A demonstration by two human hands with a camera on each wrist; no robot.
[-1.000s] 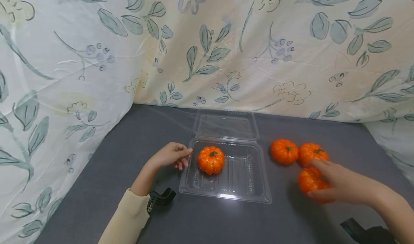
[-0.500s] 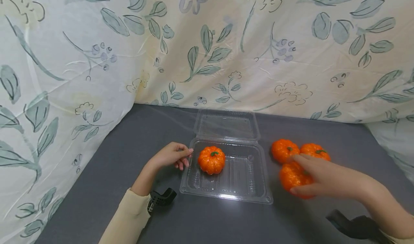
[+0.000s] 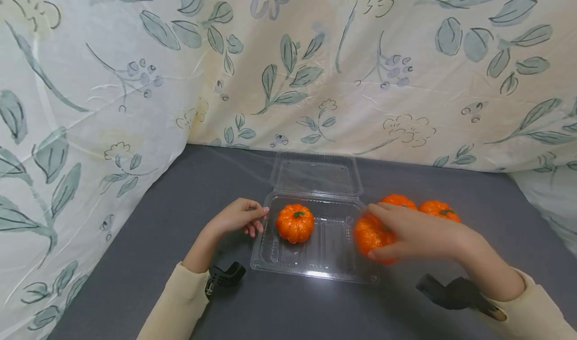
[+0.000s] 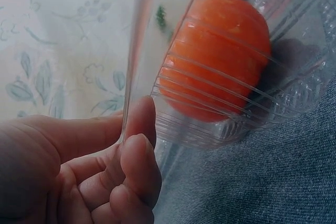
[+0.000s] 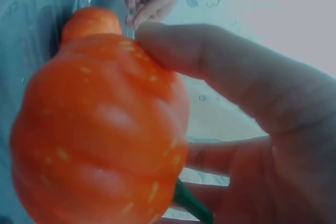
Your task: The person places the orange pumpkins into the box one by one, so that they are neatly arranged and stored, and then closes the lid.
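My right hand (image 3: 414, 232) grips a small orange pumpkin (image 3: 371, 237) above the right rim of a clear plastic clamshell box. In the right wrist view the thumb lies along one side of this pumpkin (image 5: 100, 135), with fingers behind its green stem. The box (image 3: 331, 272) stands with its lid (image 3: 315, 175) folded back. Inside its left half sits another pumpkin (image 3: 295, 224), stem up. My left hand (image 3: 243, 217) pinches the left rim of the box between thumb and fingers, as the left wrist view shows along the clear edge (image 4: 137, 51).
Two more pumpkins lie right of the box on the dark grey cloth: one (image 3: 398, 200) partly hidden behind my right hand, the other (image 3: 439, 210) beside it. A leaf-patterned curtain (image 3: 288, 69) hangs behind and on the left.
My right hand has carried its pumpkin leftward from beside the other loose pumpkins to the right rim of the box. The left hand stays at the left rim.
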